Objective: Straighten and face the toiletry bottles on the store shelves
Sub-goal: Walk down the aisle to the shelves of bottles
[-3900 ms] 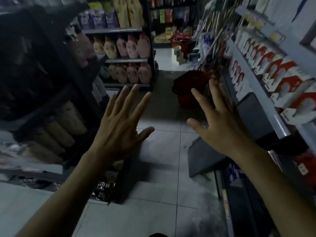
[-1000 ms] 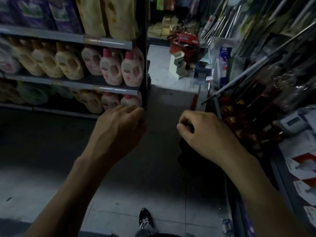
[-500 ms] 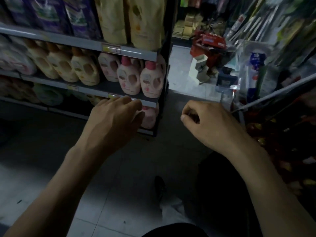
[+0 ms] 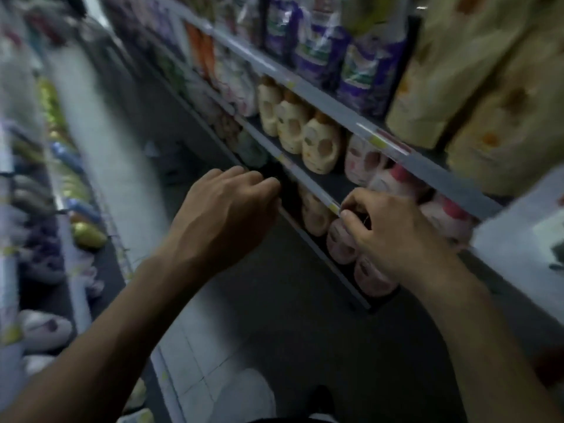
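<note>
The frame is motion-blurred. Yellow jug bottles (image 4: 320,148) and pink jug bottles (image 4: 366,160) stand in a row on the middle shelf (image 4: 305,175) to my right. More pink bottles (image 4: 341,245) sit on the shelf below. My left hand (image 4: 225,209) hovers in the aisle just short of the shelf edge, fingers curled, holding nothing. My right hand (image 4: 393,230) is raised in front of the lower pink bottles, its curled fingers close to the middle shelf's edge strip. I see nothing in it.
Purple refill pouches (image 4: 360,65) and large yellow bags (image 4: 488,96) fill the upper shelf. Across the narrow aisle on the left runs another shelf unit (image 4: 76,288) with assorted small goods. Tiled floor (image 4: 195,346) lies between them.
The view has swung left along the shelf and moved much closer to it. Both hands, still curled, now sit right at the bottle shelves; the right one has reached the shelf edge.
</note>
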`<action>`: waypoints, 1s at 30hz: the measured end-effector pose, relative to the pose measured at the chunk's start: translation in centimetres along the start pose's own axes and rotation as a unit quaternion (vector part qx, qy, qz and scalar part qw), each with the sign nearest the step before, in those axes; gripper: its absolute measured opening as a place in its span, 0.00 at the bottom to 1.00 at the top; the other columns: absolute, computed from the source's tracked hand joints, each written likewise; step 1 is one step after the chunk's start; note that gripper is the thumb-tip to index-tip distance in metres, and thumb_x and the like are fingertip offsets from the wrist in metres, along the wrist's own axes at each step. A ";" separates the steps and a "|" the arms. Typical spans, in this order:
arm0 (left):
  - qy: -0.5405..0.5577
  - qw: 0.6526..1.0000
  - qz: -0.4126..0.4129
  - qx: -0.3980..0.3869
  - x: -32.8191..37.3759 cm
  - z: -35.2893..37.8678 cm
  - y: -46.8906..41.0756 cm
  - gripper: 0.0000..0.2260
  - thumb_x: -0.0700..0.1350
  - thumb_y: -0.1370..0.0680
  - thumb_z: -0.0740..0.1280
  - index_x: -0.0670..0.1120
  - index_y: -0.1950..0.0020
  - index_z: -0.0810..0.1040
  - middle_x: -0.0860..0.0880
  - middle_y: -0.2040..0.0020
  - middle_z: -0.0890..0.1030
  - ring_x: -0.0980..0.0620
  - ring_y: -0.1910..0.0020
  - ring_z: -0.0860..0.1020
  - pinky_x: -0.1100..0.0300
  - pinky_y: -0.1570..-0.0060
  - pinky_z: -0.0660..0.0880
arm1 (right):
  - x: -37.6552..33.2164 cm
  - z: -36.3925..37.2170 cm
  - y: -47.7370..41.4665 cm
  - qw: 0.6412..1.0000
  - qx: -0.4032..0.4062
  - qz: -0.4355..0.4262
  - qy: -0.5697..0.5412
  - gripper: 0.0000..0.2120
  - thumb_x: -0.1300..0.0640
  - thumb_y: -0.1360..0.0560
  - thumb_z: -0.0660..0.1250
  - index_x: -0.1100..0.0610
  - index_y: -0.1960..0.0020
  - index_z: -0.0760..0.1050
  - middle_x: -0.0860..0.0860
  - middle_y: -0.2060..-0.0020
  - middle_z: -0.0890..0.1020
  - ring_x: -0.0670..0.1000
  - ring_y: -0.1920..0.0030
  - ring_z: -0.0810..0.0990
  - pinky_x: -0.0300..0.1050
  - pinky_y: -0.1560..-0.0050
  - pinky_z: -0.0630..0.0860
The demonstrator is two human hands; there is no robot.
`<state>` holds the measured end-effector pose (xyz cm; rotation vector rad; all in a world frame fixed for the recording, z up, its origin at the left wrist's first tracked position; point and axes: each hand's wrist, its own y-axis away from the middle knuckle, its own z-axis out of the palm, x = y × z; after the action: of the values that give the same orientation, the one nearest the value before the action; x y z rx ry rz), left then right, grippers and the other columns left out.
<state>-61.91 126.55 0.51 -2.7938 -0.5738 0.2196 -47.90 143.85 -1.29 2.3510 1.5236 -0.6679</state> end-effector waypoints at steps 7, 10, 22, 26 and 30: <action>-0.047 0.978 -0.201 -0.040 -12.6 2.1 3.0 0.11 0.50 0.22 0.57 0.46 0.60 0.73 0.47 0.66 0.75 0.43 0.66 0.74 0.54 0.65 0.66 | -7.3 5.4 -13.9 0.986 -0.086 -0.139 -0.005 0.03 0.49 0.22 0.61 0.44 0.50 0.73 0.41 0.62 0.76 0.41 0.61 0.77 0.46 0.60 0.80; -0.049 0.970 -0.236 -0.035 -17.8 3.5 3.1 0.12 0.50 0.22 0.57 0.46 0.60 0.73 0.48 0.66 0.75 0.44 0.66 0.74 0.54 0.65 0.66 | -10.6 8.0 -19.6 0.981 -0.100 -0.166 0.006 0.02 0.49 0.22 0.61 0.44 0.52 0.73 0.41 0.63 0.76 0.41 0.62 0.76 0.47 0.60 0.80; -0.006 0.960 -0.280 0.011 -38.0 8.6 -1.6 0.12 0.50 0.22 0.56 0.46 0.60 0.73 0.48 0.67 0.74 0.45 0.68 0.73 0.53 0.69 0.70 | -20.5 13.4 -38.5 0.975 -0.097 -0.198 0.024 0.04 0.51 0.22 0.62 0.46 0.55 0.74 0.40 0.65 0.76 0.39 0.63 0.76 0.40 0.63 0.76; 0.008 0.964 -0.266 0.002 -42.3 11.1 -5.2 0.12 0.50 0.22 0.56 0.46 0.59 0.73 0.49 0.66 0.74 0.46 0.67 0.72 0.53 0.68 0.69 | -20.4 14.2 -43.8 0.980 -0.096 -0.172 0.014 0.04 0.52 0.23 0.63 0.45 0.56 0.74 0.40 0.67 0.75 0.38 0.64 0.75 0.32 0.66 0.69; -0.005 0.965 -0.262 -0.015 -46.6 13.6 -8.8 0.12 0.50 0.22 0.56 0.46 0.59 0.73 0.49 0.67 0.74 0.46 0.67 0.72 0.56 0.68 0.63 | -20.9 15.9 -50.0 0.979 -0.105 -0.171 0.016 0.05 0.52 0.23 0.63 0.44 0.57 0.72 0.39 0.69 0.74 0.37 0.64 0.75 0.30 0.70 0.65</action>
<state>-110.23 118.66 -5.50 -2.5513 -1.2930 0.1110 -104.30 141.02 -2.83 1.9734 1.9329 -0.5118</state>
